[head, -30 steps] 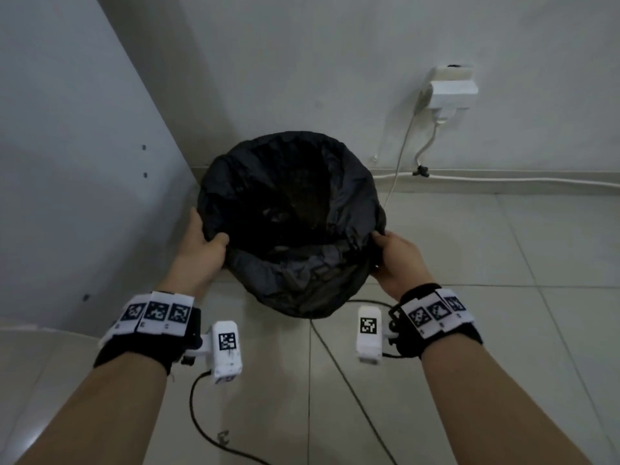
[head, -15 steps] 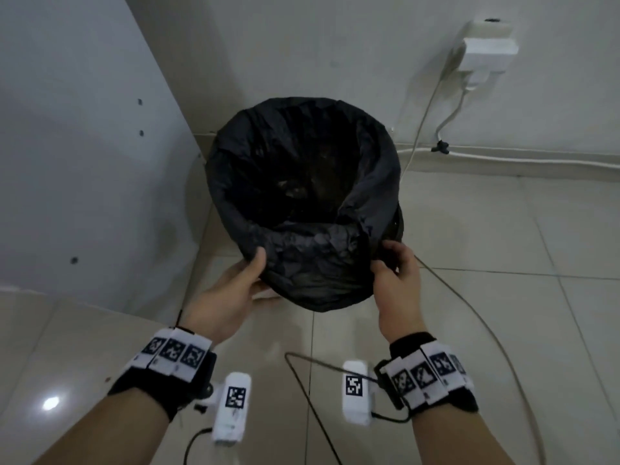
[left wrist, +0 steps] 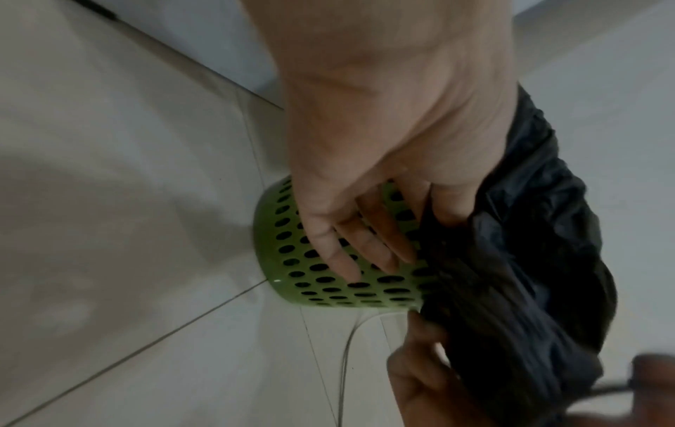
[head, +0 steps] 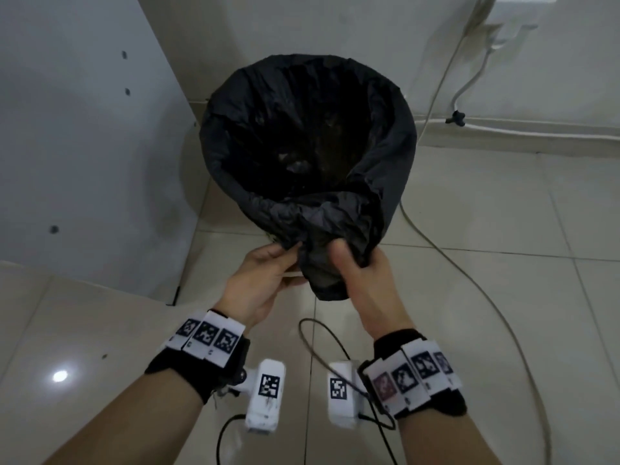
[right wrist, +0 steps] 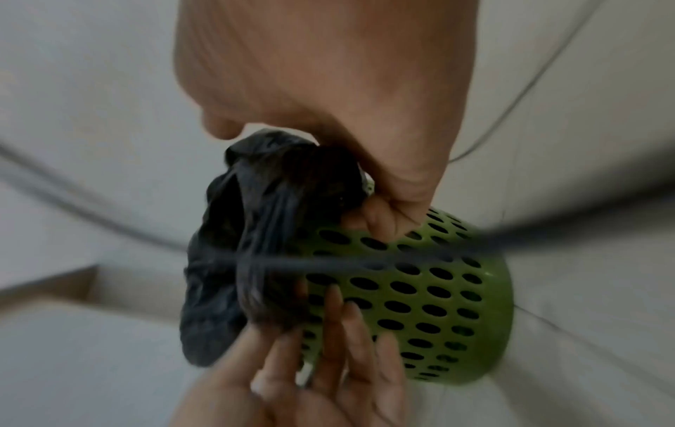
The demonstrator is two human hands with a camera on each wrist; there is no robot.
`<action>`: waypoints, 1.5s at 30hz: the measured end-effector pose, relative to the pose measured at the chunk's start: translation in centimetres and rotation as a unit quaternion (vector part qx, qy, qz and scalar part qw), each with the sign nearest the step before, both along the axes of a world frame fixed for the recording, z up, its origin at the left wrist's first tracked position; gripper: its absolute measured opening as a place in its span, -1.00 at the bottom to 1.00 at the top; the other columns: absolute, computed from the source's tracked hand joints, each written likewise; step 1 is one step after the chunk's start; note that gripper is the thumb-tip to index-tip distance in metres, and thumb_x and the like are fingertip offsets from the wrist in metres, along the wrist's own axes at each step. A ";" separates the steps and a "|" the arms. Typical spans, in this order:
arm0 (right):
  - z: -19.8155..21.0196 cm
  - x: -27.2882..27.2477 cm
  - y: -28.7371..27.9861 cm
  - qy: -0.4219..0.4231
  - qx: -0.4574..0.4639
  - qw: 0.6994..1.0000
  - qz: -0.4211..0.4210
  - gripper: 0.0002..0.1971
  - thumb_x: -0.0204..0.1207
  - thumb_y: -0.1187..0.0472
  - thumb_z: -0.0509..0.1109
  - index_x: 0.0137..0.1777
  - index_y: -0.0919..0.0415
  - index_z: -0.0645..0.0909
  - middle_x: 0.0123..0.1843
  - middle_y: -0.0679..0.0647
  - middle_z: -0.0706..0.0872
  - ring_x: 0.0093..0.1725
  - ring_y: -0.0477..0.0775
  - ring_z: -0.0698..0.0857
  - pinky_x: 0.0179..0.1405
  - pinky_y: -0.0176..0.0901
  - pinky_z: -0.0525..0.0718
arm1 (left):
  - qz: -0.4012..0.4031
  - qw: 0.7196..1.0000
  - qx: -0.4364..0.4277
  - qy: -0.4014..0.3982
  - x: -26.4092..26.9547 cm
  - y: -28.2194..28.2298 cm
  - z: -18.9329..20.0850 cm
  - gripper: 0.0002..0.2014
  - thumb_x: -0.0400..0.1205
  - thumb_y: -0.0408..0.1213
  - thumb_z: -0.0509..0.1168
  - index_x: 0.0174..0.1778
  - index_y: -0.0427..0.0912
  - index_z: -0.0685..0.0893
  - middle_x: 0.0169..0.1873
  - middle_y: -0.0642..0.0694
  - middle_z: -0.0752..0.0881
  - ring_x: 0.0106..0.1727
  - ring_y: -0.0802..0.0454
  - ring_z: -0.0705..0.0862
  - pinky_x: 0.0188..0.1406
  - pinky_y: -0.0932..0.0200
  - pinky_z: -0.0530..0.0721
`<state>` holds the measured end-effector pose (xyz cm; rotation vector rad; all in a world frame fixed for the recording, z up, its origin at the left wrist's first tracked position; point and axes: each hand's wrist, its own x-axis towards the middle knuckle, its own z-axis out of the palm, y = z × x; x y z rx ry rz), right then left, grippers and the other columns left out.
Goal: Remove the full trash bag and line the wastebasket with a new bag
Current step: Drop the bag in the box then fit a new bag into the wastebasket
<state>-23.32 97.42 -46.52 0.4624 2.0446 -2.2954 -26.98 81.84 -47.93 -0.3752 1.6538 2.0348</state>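
The black bag (head: 302,135) lines the green perforated basket (left wrist: 328,277), which stands on the tiled floor (head: 469,297) in a corner, and its mouth is folded down over the basket's rim. On the near side of the basket the right hand (head: 365,280) has a bunch of the overhang gathered in a closed grip, thumb on top and fingers curled beneath. The left hand (head: 265,283) is beside it with its fingers extended, their tips touching the plastic and lying along the basket's wall; its grip is loose and holds nothing firmly, as far as the wrist views show. The step in hand looks like peeling the fold off the rim. To do it well, the left hand should pinch its own share of the film, then both should work the cuff upward and inward around the rim, gathering the mouth shut before lifting straight up, so the thin plastic does not tear on the rim and the dark rubbish inside does not spill. The light basket may rise with the bag, so a hand may need to steady it. Left of the basket stands a white cabinet panel (head: 84,146), close enough to crowd that side. Behind it is the wall (head: 335,25) with a plugged socket (head: 516,15). A grey cable (head: 469,283) runs across the floor right of the basket, and the wrist cameras' black lead (head: 322,333) loops on the near side, where it could snag.
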 end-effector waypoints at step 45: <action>1.6 -0.2 2.3 -0.107 -0.084 0.980 -0.144 -0.77 0.59 0.56 0.19 -0.02 0.41 0.69 -0.34 0.26 0.74 -0.59 0.08 0.56 -0.62 -0.19 0.53 | -0.020 0.994 0.106 -0.032 -1.4 5.6 0.9 -0.80 0.64 -0.29 0.31 0.07 -0.33 0.72 -0.23 -0.23 0.72 -0.29 0.01 0.66 -0.09 -0.07 0.63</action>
